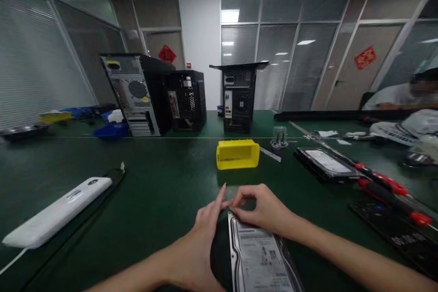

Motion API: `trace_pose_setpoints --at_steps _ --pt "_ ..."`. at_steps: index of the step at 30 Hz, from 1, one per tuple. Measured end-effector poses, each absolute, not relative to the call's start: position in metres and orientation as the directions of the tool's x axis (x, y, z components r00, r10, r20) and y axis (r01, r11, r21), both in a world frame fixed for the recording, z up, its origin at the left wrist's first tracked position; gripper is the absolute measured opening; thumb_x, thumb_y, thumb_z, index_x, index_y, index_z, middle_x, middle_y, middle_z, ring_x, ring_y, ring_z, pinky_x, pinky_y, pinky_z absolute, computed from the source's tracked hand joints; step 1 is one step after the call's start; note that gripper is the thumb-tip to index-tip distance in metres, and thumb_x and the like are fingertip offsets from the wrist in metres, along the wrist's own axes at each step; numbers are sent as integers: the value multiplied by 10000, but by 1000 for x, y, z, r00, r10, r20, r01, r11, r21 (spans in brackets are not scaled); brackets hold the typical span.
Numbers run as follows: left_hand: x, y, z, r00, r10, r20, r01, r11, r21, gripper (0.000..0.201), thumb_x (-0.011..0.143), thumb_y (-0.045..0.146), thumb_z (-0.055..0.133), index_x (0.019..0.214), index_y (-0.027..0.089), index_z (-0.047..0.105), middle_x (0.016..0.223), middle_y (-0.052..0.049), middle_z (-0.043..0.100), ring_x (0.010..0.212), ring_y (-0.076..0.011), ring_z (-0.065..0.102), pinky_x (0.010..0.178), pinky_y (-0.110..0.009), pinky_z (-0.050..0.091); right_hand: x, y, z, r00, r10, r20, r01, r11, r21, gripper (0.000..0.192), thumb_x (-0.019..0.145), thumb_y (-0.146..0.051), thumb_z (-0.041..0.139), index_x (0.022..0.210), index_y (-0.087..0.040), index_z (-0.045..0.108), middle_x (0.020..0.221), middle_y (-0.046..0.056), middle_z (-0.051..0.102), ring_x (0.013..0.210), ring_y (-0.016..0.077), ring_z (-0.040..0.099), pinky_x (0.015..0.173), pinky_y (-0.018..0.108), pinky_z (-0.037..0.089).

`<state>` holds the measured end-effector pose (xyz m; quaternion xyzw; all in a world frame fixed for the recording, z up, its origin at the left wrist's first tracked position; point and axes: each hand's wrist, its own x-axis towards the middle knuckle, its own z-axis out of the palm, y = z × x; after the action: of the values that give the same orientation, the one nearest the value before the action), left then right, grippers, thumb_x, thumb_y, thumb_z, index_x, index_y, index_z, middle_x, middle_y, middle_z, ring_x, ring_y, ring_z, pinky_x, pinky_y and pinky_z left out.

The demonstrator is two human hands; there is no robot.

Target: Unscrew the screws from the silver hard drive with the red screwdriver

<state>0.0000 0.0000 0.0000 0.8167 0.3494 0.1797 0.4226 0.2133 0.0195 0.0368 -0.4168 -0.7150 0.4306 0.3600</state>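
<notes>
The hard drive (262,258) lay at lower centre. The left hand (201,237) was outstretched; the right hand's (262,205) fingers pinched by the drive's corner, contents unclear. An uneven press could have nudged it askew.

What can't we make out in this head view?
Nearest drive, head view: near end cut off by bottom edge; fine print too small.
Right hand, head view: whether it pinches anything; too small to tell.
Co-worker, head view: body cut off by right edge.
</notes>
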Motion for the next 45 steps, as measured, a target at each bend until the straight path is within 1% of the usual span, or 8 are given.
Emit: trace_pose_setpoints --at_steps 8,15,17,24,29,35,42,45 --pt "36 5 -58 670 737 92 392 -457 798 1491 422 607 788 1482 187 -173 1537 -172 168 1372 -470 148 1100 -629 144 218 30 31 -329 944 21 193 89 -977 122 629 -199 727 645 -144 619 674 46 721 633 156 682 620 275 520" --pt "32 -2 -30 744 657 124 371 -560 740 1417 426 580 794 1511 176 -22 1533 -191 128 1370 -506 93 1088 -666 83 226 25 36 -220 975 43 159 79 -984 166 597 -188 772 706 -139 656 685 27 708 666 141 663 649 261 502" --pt "31 -4 -12 783 612 105 364 -589 722 1438 438 571 802 1504 181 -82 1530 -193 123 1378 -487 81 1096 -656 71 228 25 32 -174 983 57 146 83 -986 199 622 -227 772 758 -141 655 714 32 710 689 149 666 667 275 505" --pt "28 15 15 720 694 6 498 -523 691 1552 417 572 823 1440 171 -273 1538 -215 -15 1386 -492 -32 1076 -679 -8 231 49 13 -85 981 177 126 187 -974 273 667 -305 773 849 -143 651 809 34 694 785 155 655 765 295 504" --pt "19 28 7 725 688 35 468 -528 709 1580 403 545 838 1413 188 -323 1533 -204 4 1393 -476 -2 1082 -660 -40 229 74 3 -82 977 195 175 206 -963 241 757 -294 735 886 -116 638 806 30 667 774 155 642 767 331 517" --pt "18 33 6 682 725 95 488 -548 679 1547 413 501 846 1431 242 -290 1528 -177 16 1366 -497 82 1079 -679 29 222 96 -3 -135 972 194 256 224 -941 290 911 -307 563 1154 -149 575 1136 80 612 947 195 626 797 399 533" --pt "10 42 -3 711 681 173 389 -586 711 1520 407 543 843 1459 266 -219 1528 -156 12 1391 -450 80 1105 -641 36 224 91 4 -273 948 162 362 257 -896 271 906 -303 571 1122 -142 589 1102 74 626 928 189 631 794 395 532" --pt "7 45 -6 684 696 221 287 -535 795 1495 428 599 832 1462 274 -197 1534 -166 -20 1398 -441 93 1113 -616 86 219 94 6 -317 940 129 402 256 -879 265 904 -301 574 1115 -142 592 1098 72 627 927 189 630 794 394 532"
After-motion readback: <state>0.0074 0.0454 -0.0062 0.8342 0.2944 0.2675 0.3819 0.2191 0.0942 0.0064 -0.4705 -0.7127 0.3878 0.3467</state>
